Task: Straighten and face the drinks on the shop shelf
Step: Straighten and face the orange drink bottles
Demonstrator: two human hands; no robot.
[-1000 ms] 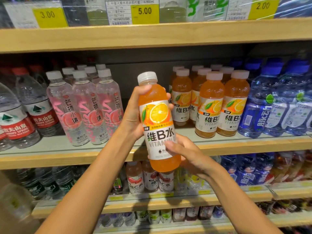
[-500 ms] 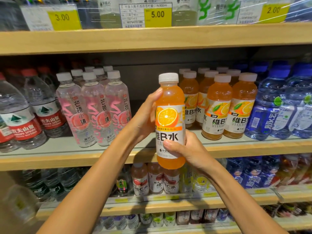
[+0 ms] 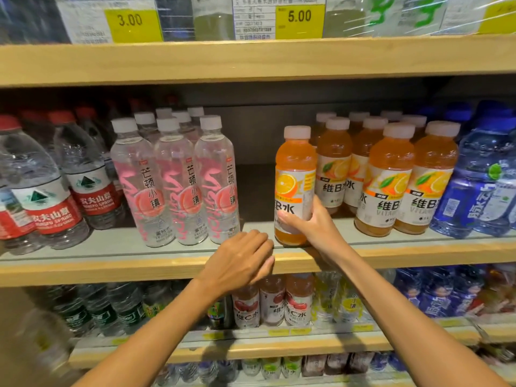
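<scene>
**A:** Head view, and we're square on to the middle shelf point(image 3: 167, 265). Our right hand point(image 3: 314, 231) has the orange bottle point(image 3: 294, 163) low down, wrapped round the bottom of the label, with the thumb point(image 3: 290, 219) lying across the front and the fingers curled round the right side.

**B:** The wrist comes up from below right, with the forearm running on a long diagonal to the lower edge. The bottle is upright, base at the shelf's front lip, just left of the other orange bottles point(image 3: 388, 185).

**A:** A gap separates it from the pink-label bottles point(image 3: 173, 185) on the left. Its label is turned slightly left, so we read only part of the lettering.

**B:** Now the left hand point(image 3: 240, 261). It's back up, palm down, fingers loosely curled and holding nothing. It sits in front of the shelf's wooden edge, knuckles just beside the bottle's base.

**A:** Is it touching the wood or the bottle? We cannot tell from here.

**B:** Around that we have red-label water bottles point(image 3: 42, 196) far left and blue bottles point(image 3: 474, 185) far right. Yellow price tags point(image 3: 300, 16) run along the shelf above. More bottles point(image 3: 297, 303) stand on the shelf below, behind our forearms.
</scene>
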